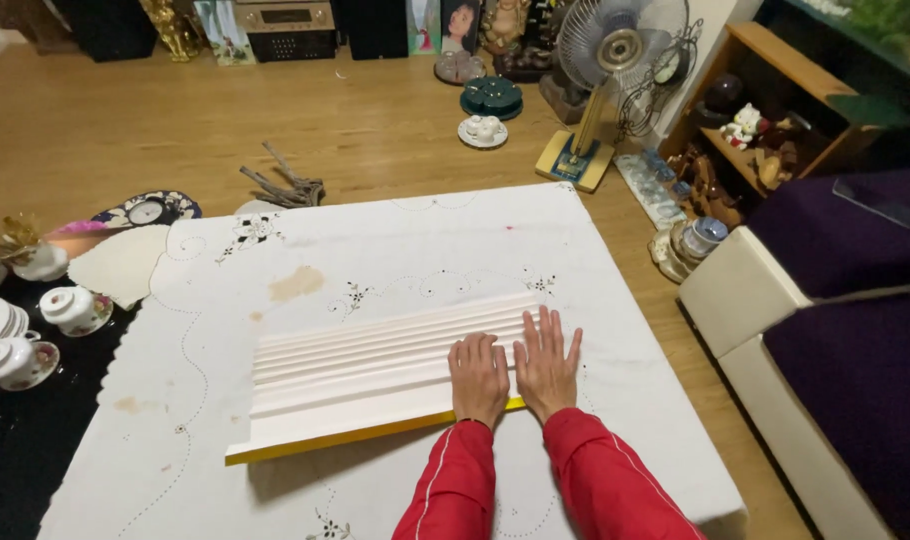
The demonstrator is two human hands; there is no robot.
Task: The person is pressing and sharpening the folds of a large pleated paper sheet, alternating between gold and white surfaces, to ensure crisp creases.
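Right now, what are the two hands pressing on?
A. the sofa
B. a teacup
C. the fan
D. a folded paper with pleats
D: the left hand and the right hand lie flat, side by side, on the white pleated paper on the tablecloth, far from the fan.

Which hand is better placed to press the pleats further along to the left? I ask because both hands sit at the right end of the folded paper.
Left, probably. The left hand lies flat nearer the unpressed stretch of pleated paper; the right hand sits at its right end.
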